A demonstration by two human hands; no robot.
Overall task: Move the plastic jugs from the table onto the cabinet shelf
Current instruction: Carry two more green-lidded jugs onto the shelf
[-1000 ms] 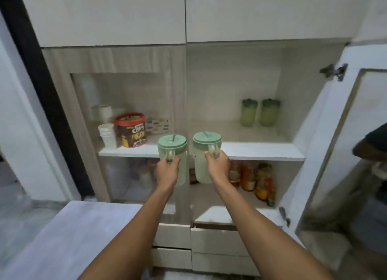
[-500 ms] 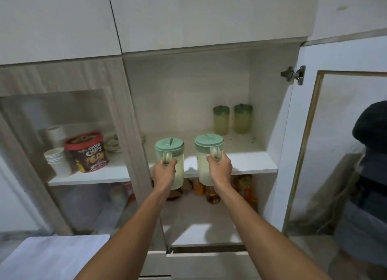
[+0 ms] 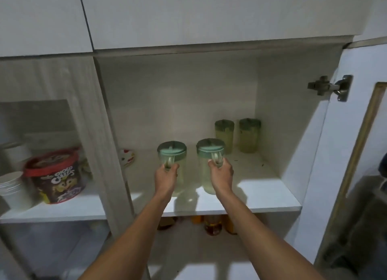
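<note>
Two clear plastic jugs with green lids are held by their handles over the white cabinet shelf (image 3: 261, 198). My left hand (image 3: 166, 178) grips the left jug (image 3: 172, 154). My right hand (image 3: 222, 176) grips the right jug (image 3: 210, 150). Both jugs stand upright with their bases at or just above the shelf surface; I cannot tell if they touch it. Two more green-lidded jugs (image 3: 224, 136) (image 3: 249, 135) stand side by side at the back right of the same shelf.
The cabinet door (image 3: 356, 154) hangs open at the right on a metal hinge (image 3: 328, 87). A vertical divider (image 3: 109, 154) separates the left bay, which holds a cereal tub (image 3: 56, 175) and stacked white cups (image 3: 12, 187). Bottles (image 3: 212, 225) stand on the shelf below.
Both hands have carried the jugs forward, from in front of the shelf edge to over the shelf surface. The view has come closer to the cabinet.
</note>
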